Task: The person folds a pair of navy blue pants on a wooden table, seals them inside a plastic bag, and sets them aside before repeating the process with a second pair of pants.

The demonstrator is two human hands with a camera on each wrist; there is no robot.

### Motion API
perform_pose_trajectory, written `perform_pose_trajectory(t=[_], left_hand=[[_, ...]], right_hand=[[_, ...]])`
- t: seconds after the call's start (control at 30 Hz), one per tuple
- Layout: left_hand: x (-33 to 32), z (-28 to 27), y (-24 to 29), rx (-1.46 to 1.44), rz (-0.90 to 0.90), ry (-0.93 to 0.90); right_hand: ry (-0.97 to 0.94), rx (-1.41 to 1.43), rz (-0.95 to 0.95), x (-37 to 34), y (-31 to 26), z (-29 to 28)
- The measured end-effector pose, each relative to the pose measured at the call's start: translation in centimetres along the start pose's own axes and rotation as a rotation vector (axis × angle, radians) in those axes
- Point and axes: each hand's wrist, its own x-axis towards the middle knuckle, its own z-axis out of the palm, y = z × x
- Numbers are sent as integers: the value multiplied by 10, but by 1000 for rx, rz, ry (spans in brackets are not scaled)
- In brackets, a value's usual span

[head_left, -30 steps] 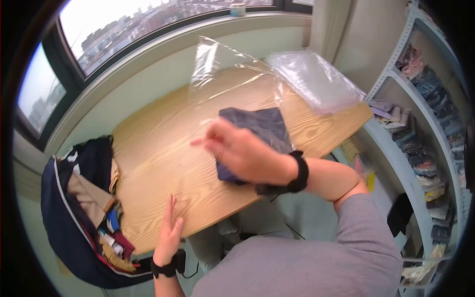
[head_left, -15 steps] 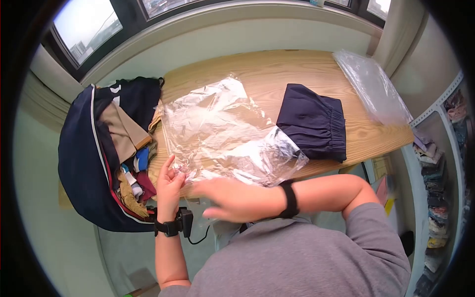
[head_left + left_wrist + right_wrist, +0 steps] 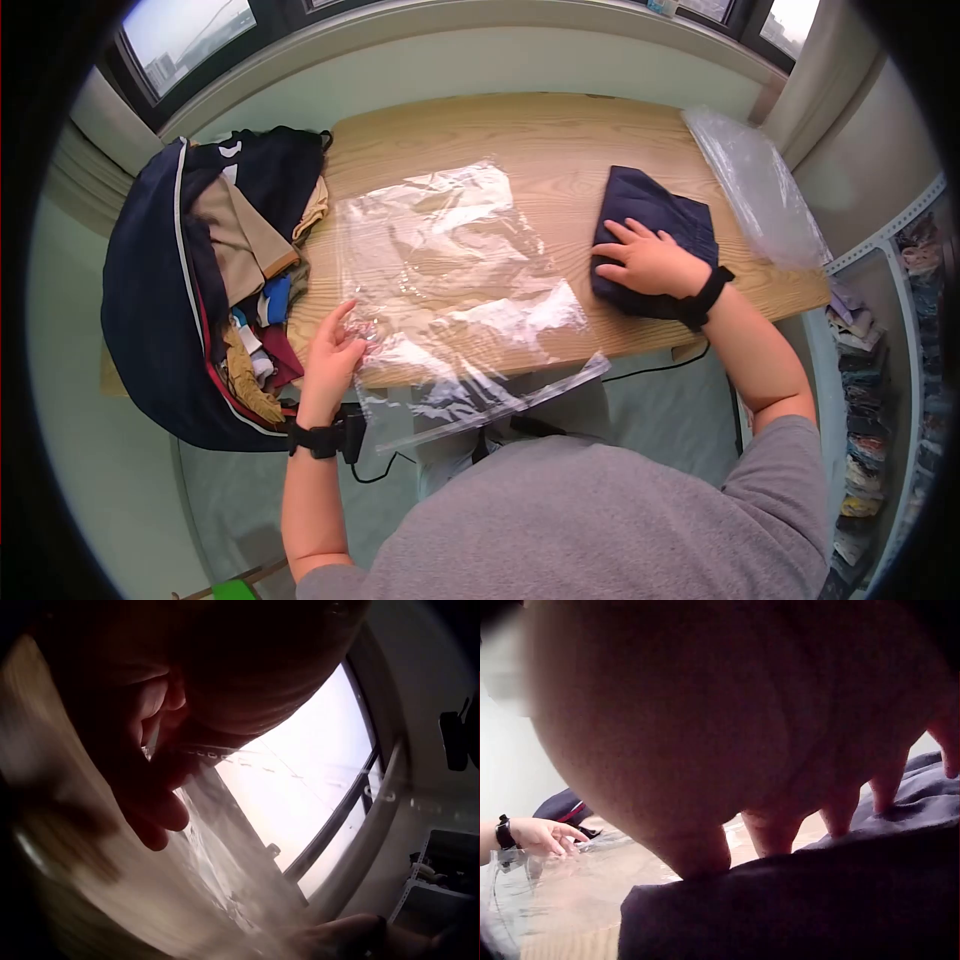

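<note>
A clear plastic bag [image 3: 450, 260] lies spread over the table, its lower part hanging past the front edge. My left hand [image 3: 332, 358] pinches its left side between thumb and fingers. In the left wrist view, the bag's film [image 3: 206, 847] runs out from under the curled fingers. On the right of the table lies a folded navy garment [image 3: 640, 190] with a gathered elastic waistband. Spread fingers of my right hand [image 3: 655, 262] rest on top of it. The right wrist view shows those fingertips pressing into the dark cloth [image 3: 780, 907].
A large navy bag [image 3: 150, 300] stuffed with clothes stands at the table's left end. At the back right lies a stack of clear plastic bags [image 3: 760, 190]. Shelves [image 3: 870, 400] with packed clothes stand beyond the right side, and a window is behind the table.
The plastic bag came down from the air and now lies flat left of the navy garment. My right hand moved from beside my left hand onto the garment. The left hand stays at the bag's edge.
</note>
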Motion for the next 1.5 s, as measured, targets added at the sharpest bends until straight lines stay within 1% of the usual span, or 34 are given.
perform_pose_trajectory(t=[0.1,0.13,0.17,0.23,0.27,0.3,0.37,0.4,0.43,0.47,0.5,0.53,0.57,0.6,0.63,0.7,0.73,0.77,0.83,0.87,0.93,1.03,1.1,1.17,1.2,1.37,1.43,1.5], left_hand=[[8,18,8,-47,14,-17],[11,14,5,9,16,-86],[11,11,2,11,19,-87],[9,12,12,512,299,155],[8,-1,26,712,340,182],[9,-9,37,707,437,198],[8,-8,76,690,453,132],[14,-4,90,693,448,131],[24,3,104,769,535,39],[36,10,117,843,629,-53],[50,19,123,893,614,-124],[68,30,124,942,601,-194],[87,41,120,1036,547,-245],[106,52,112,1128,491,-292],[122,61,104,1225,422,-308],[149,72,88,1401,290,-314],[158,73,81,1481,228,-306],[164,71,74,1487,239,-286],[168,67,61,1505,105,-350],[170,64,56,1507,107,-343],[170,57,48,1448,46,-432],[171,51,39,1378,40,-438],[171,49,38,1381,41,-442],[171,49,35,1383,42,-442],[171,49,34,1383,54,-430],[177,44,43,1358,72,-430],[192,32,35,1199,138,-200],[203,18,26,1184,115,-193]], right_hand=[[-59,17,62,-7,28,-5],[-70,-7,75,-9,37,-4],[-67,-5,76,-11,47,-1],[-34,-16,33,-16,56,2],[-18,-26,19,-22,59,2],[-11,-27,20,-24,51,-10],[204,123,-148,-23,26,-36],[257,175,-243,-15,12,-51],[313,228,-338,-2,-1,-66],[321,245,-412,16,-14,-74],[334,258,-487,35,-29,-81],[291,235,-467,56,-45,-85],[250,210,-448,76,-60,-86],[214,85,-423,100,-73,-77],[180,-42,-395,125,-82,-70],[144,-33,-206,139,-105,-58],[167,-45,-195,146,-108,-46],[188,-54,-183,153,-108,-35],[152,-51,-158,161,-107,-21],[120,-29,-162,165,-104,-15],[84,60,-162,167,-101,-15],[65,88,-165,173,-87,-14],[64,88,-163,179,-72,-13],[81,159,-33,188,-52,-13],[57,161,-43,186,-48,-16],[18,184,-25,184,-50,-20],[13,181,-25,185,-50,-20],[14,180,-21,185,-51,-19]])
